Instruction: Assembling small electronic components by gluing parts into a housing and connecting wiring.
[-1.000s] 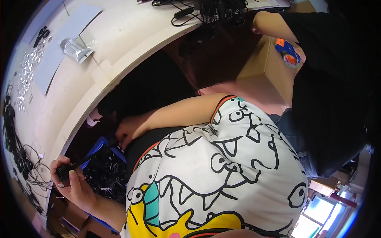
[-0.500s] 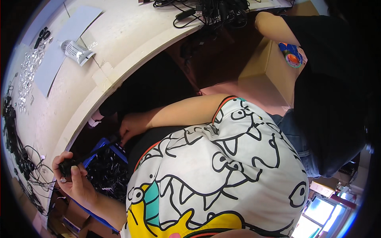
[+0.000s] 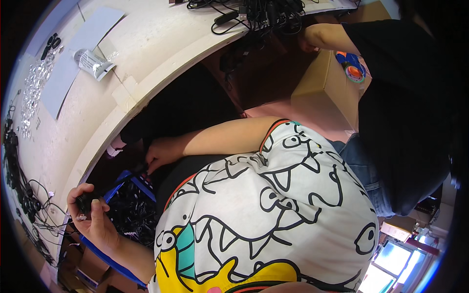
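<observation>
My left hand [image 3: 93,215] is closed, fingers and thumb wrapped round a small dark bundle that looks like black cable [image 3: 84,201]. It is held just off the table edge. To the right of it my right hand [image 3: 163,154] points downward with curled fingers above the rim of a blue bin [image 3: 139,181]. Something dark lies at its fingertips, too small and shaded to make out. Inside the bin is a tangled heap of black cables [image 3: 131,210], between and below my two hands.
The pale table [image 3: 97,112] curves along the left and top. On it lie clear small pieces [image 3: 36,93], a white-grey pouch [image 3: 93,63], scissors [image 3: 50,46] and cable heaps [image 3: 266,12]. A cardboard box [image 3: 322,88] with tape rolls [image 3: 352,68] stands beside a person in black [image 3: 405,112].
A dark strand stretched between my hands before; it hardly shows now. My left hand has shifted slightly right and up. The other person's arm has reached lower, behind the cardboard box.
</observation>
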`<state>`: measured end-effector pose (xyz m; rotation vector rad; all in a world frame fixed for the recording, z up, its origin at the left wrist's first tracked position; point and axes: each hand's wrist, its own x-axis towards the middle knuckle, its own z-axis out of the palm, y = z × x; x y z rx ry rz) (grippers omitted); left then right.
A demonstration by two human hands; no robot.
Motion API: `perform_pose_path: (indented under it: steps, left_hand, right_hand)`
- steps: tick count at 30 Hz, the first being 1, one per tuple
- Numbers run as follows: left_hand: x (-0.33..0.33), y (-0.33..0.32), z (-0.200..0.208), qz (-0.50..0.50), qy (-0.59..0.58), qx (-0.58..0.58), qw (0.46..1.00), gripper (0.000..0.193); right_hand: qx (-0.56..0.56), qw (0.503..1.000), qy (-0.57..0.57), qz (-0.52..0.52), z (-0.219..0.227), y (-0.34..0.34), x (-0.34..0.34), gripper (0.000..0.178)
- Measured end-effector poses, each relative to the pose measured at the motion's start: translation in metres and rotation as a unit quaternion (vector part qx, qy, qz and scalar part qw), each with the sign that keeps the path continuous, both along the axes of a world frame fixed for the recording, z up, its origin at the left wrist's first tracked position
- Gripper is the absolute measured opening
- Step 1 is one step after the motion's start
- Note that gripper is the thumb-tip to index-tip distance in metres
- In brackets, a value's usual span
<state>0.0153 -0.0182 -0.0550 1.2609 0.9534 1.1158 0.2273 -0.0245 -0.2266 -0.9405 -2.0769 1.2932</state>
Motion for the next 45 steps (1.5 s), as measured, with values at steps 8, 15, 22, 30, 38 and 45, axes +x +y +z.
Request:
perform_pose_path:
  steps: [8, 15, 22, 30, 38, 45]
  left_hand:
    - [-0.003, 0.004, 0.001, -0.007, 0.0, 0.003, 1.0, 0.033]
    - [0.011, -0.005, 0.003, 0.038, 0.09, -0.02, 0.995, 0.033]
    - [0.016, -0.001, 0.005, -0.079, -0.031, -0.031, 0.996, 0.037]
    - [0.007, -0.009, 0.015, -0.107, -0.053, -0.016, 0.993, 0.037]
    - [0.005, -0.016, 0.03, -0.193, -0.004, -0.029, 0.981, 0.042]
    - [0.004, -0.019, 0.029, -0.191, -0.006, -0.077, 0.979, 0.026]
  right_hand:
    - [0.004, 1.0, -0.016, -0.002, 0.001, 0.005, -0.005, 0.034]
    - [-0.112, 0.993, -0.02, 0.022, -0.02, 0.003, -0.01, 0.037]
    - [-0.078, 0.993, -0.077, -0.034, -0.012, -0.001, 0.004, 0.032]
    - [-0.137, 0.988, -0.065, -0.03, -0.002, -0.002, -0.007, 0.024]
    - [-0.118, 0.993, -0.006, 0.007, -0.06, -0.001, -0.005, 0.023]
    - [-0.112, 0.992, -0.053, 0.023, -0.025, -0.003, -0.002, 0.02]
